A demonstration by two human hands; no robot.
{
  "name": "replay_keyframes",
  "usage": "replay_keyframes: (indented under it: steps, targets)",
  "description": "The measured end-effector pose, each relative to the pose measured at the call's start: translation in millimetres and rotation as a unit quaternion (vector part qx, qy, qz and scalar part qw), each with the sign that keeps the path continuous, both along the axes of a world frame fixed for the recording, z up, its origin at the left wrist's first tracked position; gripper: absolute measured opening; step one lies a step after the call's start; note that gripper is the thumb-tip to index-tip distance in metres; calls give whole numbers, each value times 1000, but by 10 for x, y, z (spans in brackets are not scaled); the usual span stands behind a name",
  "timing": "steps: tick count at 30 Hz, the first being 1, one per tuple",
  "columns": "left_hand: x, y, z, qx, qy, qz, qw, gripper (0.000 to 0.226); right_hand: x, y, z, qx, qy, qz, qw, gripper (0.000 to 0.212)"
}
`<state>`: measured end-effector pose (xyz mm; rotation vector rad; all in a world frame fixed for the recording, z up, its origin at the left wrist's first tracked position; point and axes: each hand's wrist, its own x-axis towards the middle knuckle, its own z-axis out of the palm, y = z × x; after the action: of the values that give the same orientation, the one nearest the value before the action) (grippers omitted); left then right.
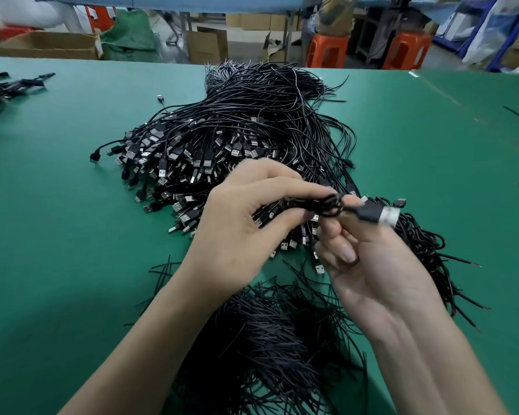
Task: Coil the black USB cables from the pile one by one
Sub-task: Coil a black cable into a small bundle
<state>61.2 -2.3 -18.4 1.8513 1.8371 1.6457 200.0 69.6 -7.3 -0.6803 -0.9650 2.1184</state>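
A big pile of black USB cables (237, 136) lies on the green table (57, 235), plugs fanned toward me. Above its near edge both hands hold one coiled black cable (321, 205). My left hand (243, 223) pinches the bundled loops between thumb and fingers. My right hand (369, 265) grips the same cable by its USB plug (372, 212), whose metal end points right. The coil's middle is partly hidden by my fingers.
A heap of thin black ties (267, 339) lies near me between my forearms. Coiled cables (426, 253) lie at the right. A few cables (9, 85) sit at the far left. Boxes (51, 44) and orange stools (327, 49) stand beyond the table.
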Motion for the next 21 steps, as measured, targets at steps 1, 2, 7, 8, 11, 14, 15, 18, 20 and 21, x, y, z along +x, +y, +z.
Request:
replay_keyframes:
  steps: [1, 2, 7, 8, 11, 14, 15, 18, 20, 21]
  targets:
    - [-22, -6, 3, 0, 15, 12, 1000, 34, 0, -9, -9, -6, -3, 2, 1000, 7]
    - [-42, -11, 2, -3, 16, 13, 1000, 34, -6, -20, -14, -8, -5, 5, 1000, 7]
    - [-66, -68, 13, -44, -62, -57, 995, 31, -22, -52, -5, 6, -10, 6, 1000, 6]
    - [-70, -80, 24, -54, -106, -71, 990, 27, -19, -55, 1, 20, -28, 0, 999, 5]
    - [-70, -80, 53, -59, -199, -87, 974, 16, -35, -78, 1, 74, -51, -21, 996, 19]
    - [-53, -41, 47, -64, -235, -67, 968, 19, -70, -103, 1, 79, -40, -29, 996, 18]
    - [-55, -32, 41, -64, -245, -57, 966, 29, -72, -102, -4, 67, -33, -23, 997, 15]
    - [-67, -17, 12, -49, -204, -46, 977, 52, -53, -83, -14, 34, -17, 1, 999, 11]
    - [-64, -10, -8, -41, -128, -28, 990, 57, -46, -68, -20, 20, -12, 9, 1000, 9]
    - [-63, -9, -11, -35, -90, -21, 995, 55, -44, -61, -21, 10, -8, 12, 1000, 8]
